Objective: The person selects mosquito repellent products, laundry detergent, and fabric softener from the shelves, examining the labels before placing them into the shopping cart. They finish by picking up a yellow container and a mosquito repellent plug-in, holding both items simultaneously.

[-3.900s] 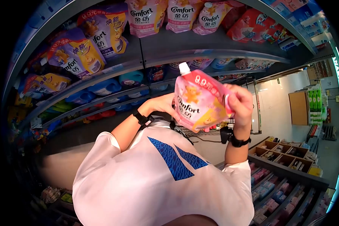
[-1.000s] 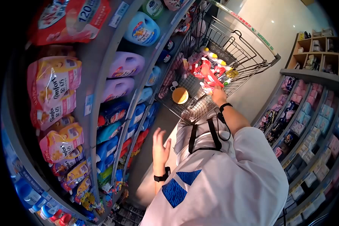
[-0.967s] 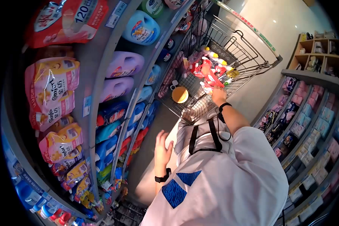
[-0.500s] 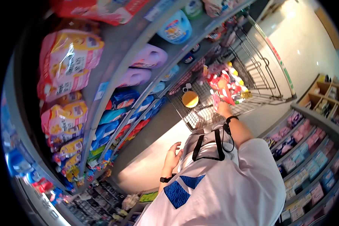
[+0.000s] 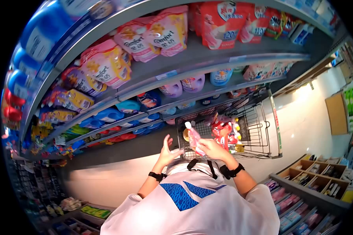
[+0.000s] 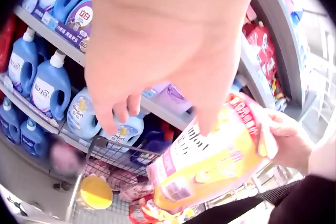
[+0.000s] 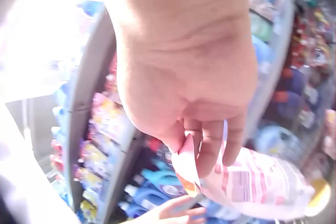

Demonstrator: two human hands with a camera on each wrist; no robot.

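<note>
Stocked shelves [image 5: 208, 53] border the cart [image 5: 275, 121]; right hand [image 5: 216, 149] pinches the pouch [image 5: 193, 139] by its edge, while left hand [image 5: 167, 153], fingers spread, gripping nothing, should support its free side

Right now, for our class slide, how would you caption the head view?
A right hand holds a pink pouch near a shopping cart, beside stocked shelves.

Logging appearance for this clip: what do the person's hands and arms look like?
The left hand and right hand wear no gloves. A black band circles the left wrist; another black band, with a dark unit, circles the right. The short sleeves are white.
</note>
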